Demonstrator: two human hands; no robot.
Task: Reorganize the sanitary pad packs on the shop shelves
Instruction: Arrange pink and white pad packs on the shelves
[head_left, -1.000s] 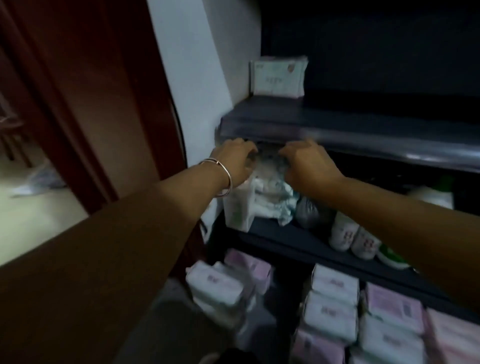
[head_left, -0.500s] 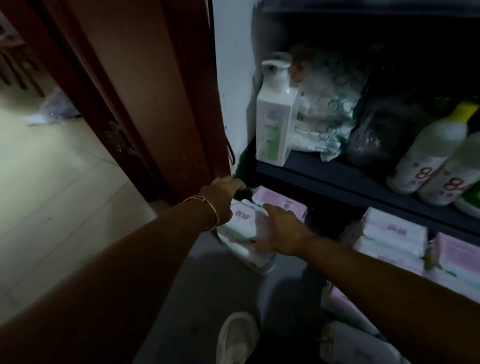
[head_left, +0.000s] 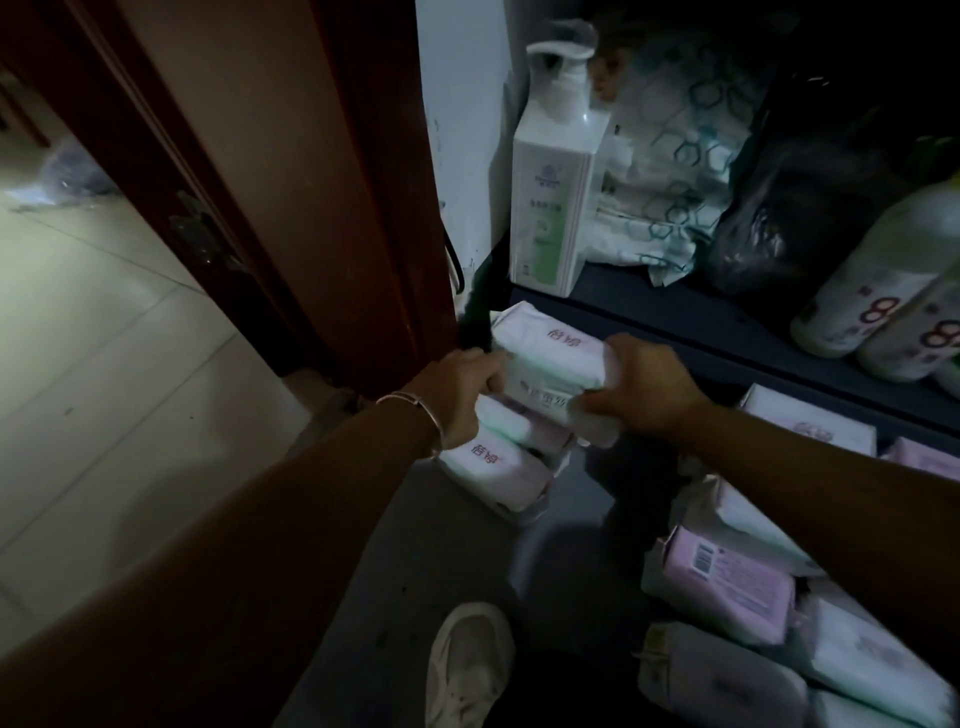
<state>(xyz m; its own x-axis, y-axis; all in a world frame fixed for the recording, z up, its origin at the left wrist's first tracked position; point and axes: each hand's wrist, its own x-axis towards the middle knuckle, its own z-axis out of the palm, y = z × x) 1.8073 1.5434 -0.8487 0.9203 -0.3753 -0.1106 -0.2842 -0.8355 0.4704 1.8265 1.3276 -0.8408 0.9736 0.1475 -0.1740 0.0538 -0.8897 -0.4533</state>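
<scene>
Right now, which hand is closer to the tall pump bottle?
Left. The left hand grips the pad pack below and slightly left of the pump bottle; the right hand grips the pack's other end, lower right of the bottle.

Person: both forearms bare, unsleeved; thin metal bangle (head_left: 415, 410) worn at left wrist; one white lace-up sneaker (head_left: 467, 670) on foot.

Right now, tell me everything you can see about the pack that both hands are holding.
The held pack is a soft white plastic-wrapped pad pack with pink characters on top and grey print on its near face. It lies roughly level, raised above a stack of similar packs on the floor, just below the dark shelf edge. The left hand grips its left end, the right hand its right end.
</scene>
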